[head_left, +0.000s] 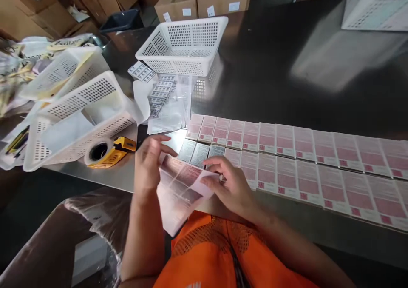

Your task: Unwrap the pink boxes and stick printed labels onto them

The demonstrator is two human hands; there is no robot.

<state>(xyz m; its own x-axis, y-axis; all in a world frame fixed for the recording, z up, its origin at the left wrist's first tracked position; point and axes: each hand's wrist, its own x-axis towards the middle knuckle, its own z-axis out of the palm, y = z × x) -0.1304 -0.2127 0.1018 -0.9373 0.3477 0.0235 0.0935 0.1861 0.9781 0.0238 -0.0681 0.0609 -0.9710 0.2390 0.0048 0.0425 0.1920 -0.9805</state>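
A sheet of pink printed labels (177,194) hangs tilted between my hands, in front of my body. My right hand (231,183) pinches its right edge between thumb and fingers. At the sheet's upper left corner is my left hand (148,162), its fingers apart and slightly curled; whether they touch the sheet is unclear. Just beyond the sheet, several dark-topped small boxes (200,154) stand in the near row. Many small boxes with pink labels (285,141) run in two rows to the right.
A white perforated basket (181,60) sits at the back of the metal table (270,79), near printed sheets and clear bags (168,118). To the left are another white basket (76,122) and a yellow tape dispenser (116,154). Cardboard boxes (223,1) stand beyond.
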